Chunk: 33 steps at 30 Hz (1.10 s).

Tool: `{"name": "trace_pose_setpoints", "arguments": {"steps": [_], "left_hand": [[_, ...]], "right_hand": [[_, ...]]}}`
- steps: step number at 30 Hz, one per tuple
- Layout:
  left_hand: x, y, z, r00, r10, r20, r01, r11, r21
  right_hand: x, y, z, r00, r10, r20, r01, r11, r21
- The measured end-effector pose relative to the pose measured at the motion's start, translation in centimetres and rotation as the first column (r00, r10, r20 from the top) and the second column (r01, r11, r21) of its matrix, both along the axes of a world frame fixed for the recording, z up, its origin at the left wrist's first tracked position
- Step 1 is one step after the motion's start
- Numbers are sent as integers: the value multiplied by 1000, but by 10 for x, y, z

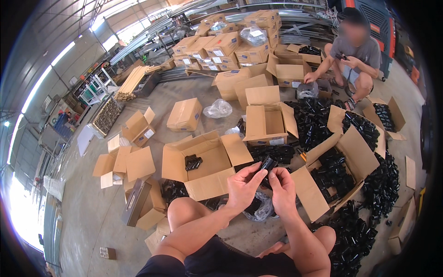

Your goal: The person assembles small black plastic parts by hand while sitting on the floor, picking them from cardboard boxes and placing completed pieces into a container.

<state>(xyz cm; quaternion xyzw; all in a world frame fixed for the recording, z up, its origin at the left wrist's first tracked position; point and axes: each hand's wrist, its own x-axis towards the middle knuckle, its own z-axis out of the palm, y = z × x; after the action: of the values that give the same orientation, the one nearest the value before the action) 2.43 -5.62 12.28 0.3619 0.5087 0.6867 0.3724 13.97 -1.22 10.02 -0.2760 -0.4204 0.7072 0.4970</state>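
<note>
Far left on the concrete floor (92,217): flattened cardboard sheets (122,164) and a dark-sided open carton (138,203) lying on its side. Just right of those, an open box (205,164) sits in front of your knees w/ a small clump of black parts (193,162) in its bottom, flaps spread wide.

Your left hand (242,187) comes up from your left knee, forearm angled up and to the right, wrist bent a bit, thumb and fingertips pinched on the lower end of a small black plastic part (267,164). So that hand is closed narrow, gripping the part. Your right hand (282,189) stands nearly upright beside it, forearm rising from the lower right, fingers curled in, tips meeting the same part from the right side. Both hands touch each other at the fingertips; the part sticks up tilted above them, roughly centre frame, over a crumpled clear bag (263,207) on the floor.

Right of your hands: a big open carton (344,171) w/ black parts inside, then a loose heap of black parts (383,184) spilling over the floor to the right edge.

Top right, well apart from you, another person (353,55) squats by more boxes, hands busy w/ a small dark item; can't tell what it is.
</note>
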Motion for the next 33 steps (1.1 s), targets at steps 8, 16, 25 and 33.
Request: {"name": "trace_pose_setpoints", "arguments": {"steps": [8,16,25,33], "left_hand": [[4,2,5,999,-3,32,4,1000,-26],[-3,-8,10,999,23,28,-20,996,-92],[2,-2,1,999,-12,-30,11,999,-46],[2,1,-2,999,-7,41,10,998,-58]], "right_hand": [[6,4,1,999,45,14,-44,998,-35],[-6,1,-13,997,31,77,-31,1000,2],[8,3,-9,995,84,-45,-88,993,-83],[7,4,-3,995,66,-80,-74,992,-106]]}}
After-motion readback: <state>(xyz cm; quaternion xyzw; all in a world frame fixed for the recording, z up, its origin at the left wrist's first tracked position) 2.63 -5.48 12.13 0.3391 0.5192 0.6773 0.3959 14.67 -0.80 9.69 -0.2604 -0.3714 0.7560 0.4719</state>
